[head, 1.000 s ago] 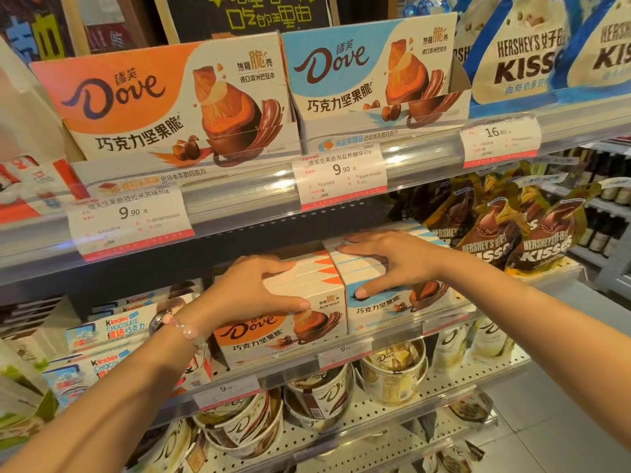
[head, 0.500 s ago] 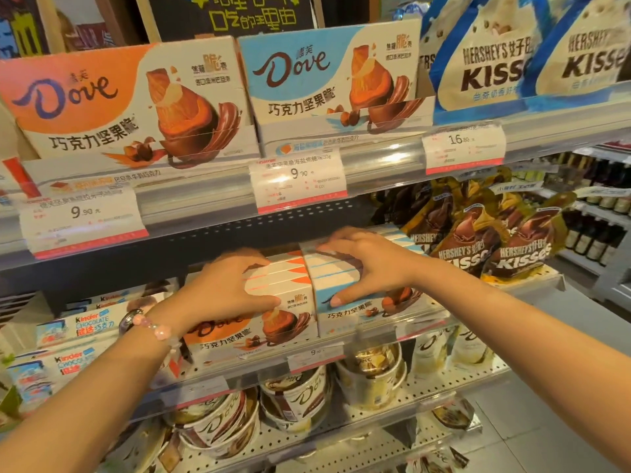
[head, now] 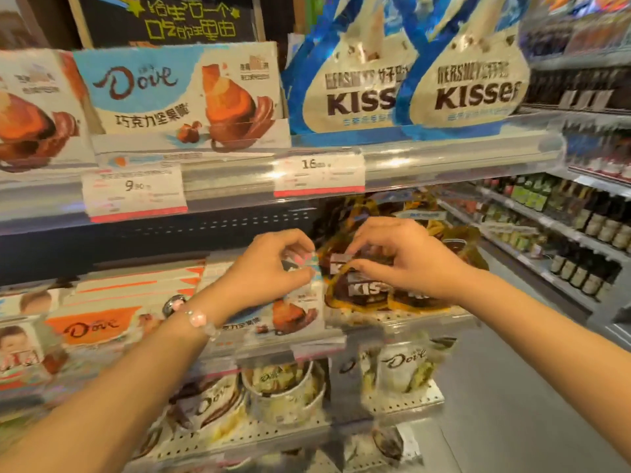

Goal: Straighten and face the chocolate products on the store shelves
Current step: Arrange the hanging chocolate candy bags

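**Facing the brown Kisses bags on the middle shelf**

I judge the step in hand to be squaring up the brown Hershey's Kisses bags (head: 372,288), which sit on the middle shelf (head: 403,322) at about 3 o'clock from the blue Dove box (head: 293,308). To do it well I would pull the front bag upright by its top edge, turn the logo square to the aisle, and bring its base up to the shelf lip without crushing the soft film. The bags look slumped and overlapping, so I expect them to slide; one hand should steady the pack behind while the other sets the front one.

My left hand (head: 269,268) sits at the seam between the Dove box and the bags, at 9 o'clock from the right hand. Its fingers are curled with thumb and fingertips close together, seemingly pinching the box's upper right corner, though blur keeps me from being sure of the contact.

My right hand (head: 406,257) hovers over the bags, fingers bent and spread, tips down on the top of the front bag. It looks like a light pinch on the film, but I cannot tell for certain.

The white-and-blue Kisses bags (head: 409,83) stand on the shelf above, at 12 o'clock.
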A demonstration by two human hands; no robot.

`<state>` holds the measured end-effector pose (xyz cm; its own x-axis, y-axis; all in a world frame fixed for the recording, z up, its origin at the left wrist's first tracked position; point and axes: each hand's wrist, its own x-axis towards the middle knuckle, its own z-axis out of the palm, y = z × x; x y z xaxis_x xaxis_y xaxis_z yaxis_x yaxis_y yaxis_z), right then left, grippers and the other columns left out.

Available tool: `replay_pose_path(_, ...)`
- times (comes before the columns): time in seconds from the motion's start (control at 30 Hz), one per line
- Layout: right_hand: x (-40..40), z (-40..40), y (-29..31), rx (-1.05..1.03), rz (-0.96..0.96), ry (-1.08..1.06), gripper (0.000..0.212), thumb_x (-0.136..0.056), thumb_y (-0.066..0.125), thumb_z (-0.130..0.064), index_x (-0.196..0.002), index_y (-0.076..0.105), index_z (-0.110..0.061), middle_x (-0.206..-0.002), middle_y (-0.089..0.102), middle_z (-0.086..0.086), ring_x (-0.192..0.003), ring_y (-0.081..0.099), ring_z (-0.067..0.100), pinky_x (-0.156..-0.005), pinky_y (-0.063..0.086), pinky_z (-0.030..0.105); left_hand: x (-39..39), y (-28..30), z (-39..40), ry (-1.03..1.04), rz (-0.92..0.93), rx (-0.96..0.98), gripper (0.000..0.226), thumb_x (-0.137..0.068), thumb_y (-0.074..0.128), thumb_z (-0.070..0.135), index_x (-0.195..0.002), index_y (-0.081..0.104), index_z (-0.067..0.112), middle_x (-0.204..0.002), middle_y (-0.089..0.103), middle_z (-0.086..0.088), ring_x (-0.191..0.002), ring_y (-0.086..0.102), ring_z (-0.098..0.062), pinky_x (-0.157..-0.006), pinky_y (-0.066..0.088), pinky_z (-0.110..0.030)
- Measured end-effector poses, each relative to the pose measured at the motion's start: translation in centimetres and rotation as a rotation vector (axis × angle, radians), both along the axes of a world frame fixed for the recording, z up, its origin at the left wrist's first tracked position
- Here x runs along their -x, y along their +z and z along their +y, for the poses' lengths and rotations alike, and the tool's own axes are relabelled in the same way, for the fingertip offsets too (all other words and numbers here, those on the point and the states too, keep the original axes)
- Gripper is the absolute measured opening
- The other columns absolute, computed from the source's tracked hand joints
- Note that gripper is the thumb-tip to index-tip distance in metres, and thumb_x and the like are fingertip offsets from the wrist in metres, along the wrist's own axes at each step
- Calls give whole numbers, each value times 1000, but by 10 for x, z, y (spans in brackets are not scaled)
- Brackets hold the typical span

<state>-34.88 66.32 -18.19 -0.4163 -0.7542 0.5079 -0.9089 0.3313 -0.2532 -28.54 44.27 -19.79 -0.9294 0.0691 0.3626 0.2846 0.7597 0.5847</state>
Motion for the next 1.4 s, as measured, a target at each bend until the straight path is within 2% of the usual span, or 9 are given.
replay_pose_path(0.2,27,81,-7,86,388,-308,34,-70,79,-27,-94,64,-7,-94,61,11,-86,59,33,-76,42,40,38,-7,56,95,-31,-218,33,-70,78,6,-92,59,21,-86,64,-1,-72,58,-8,-71,51,-24)
replay_pose_path(0.4,52,124,-24,120,-23,-438,77,-65,79,-46,-126,45,-15,-113,60,4,-103,58,21,-80,45,31,74,-10,86,170,-146,-169,52,-64,84,16,-106,54,18,-97,58,-1,-88,56,-12,-75,47,-20)
replay_pose_path(0.6,81,125,-27,129,-292,-355,75,-59,86,-29,-123,47,-23,-115,59,-3,-95,58,14,-74,49,30,97,-13,95,220,-338,-190,64,-65,84,21,-121,55,13,-117,51,7,-97,52,-6,-75,41,-15)
replay_pose_path(0.7,92,121,-24,46,-312,-375,72,-60,85,-27,-123,49,-26,-114,62,3,-93,62,21,-77,55,42,100,-15,97,202,-398,-170,25,-70,80,14,-85,63,26,-92,63,9,-88,63,-11,-58,44,-12)
replay_pose_path(0.77,97,119,-26,11,-307,-386,65,-63,84,-27,-121,54,-21,-113,63,3,-98,61,22,-77,54,38,99,-16,97,212,-378,-146,24,-72,78,11,-72,61,28,-77,60,13,-79,63,-8,-49,41,-9)
replay_pose_path(0.93,105,116,-29,47,-336,-434,66,-66,83,-29,-125,57,-12,-118,63,7,-102,61,23,-82,54,37,96,-13,93,266,-388,-99,34,-71,79,12,-93,54,22,-87,43,13,-76,51,-6,-62,43,-20)
replay_pose_path(1.1,107,115,-30,124,-368,-388,73,-63,85,-24,-125,47,-20,-118,60,2,-97,60,16,-80,54,34,95,-11,95,233,-433,-109,30,-71,78,11,-95,62,16,-98,61,2,-81,61,-11,-64,47,-22)
replay_pose_path(1.2,106,117,-28,205,-448,-295,84,-61,86,-18,-129,37,-18,-116,48,-4,-79,53,2,-61,46,12,95,-10,95,231,-427,-205,24,-69,80,12,-81,62,22,-89,67,1,-76,65,-9,-57,48,-19)
replay_pose_path(1.4,111,137,-37,500,-789,-182,71,-64,82,-8,-119,41,-24,-119,50,0,-90,65,12,-65,55,20,89,-7,92,217,-410,-402,23,-71,79,13,-82,65,28,-69,73,9,-64,70,-6,-47,50,-17)
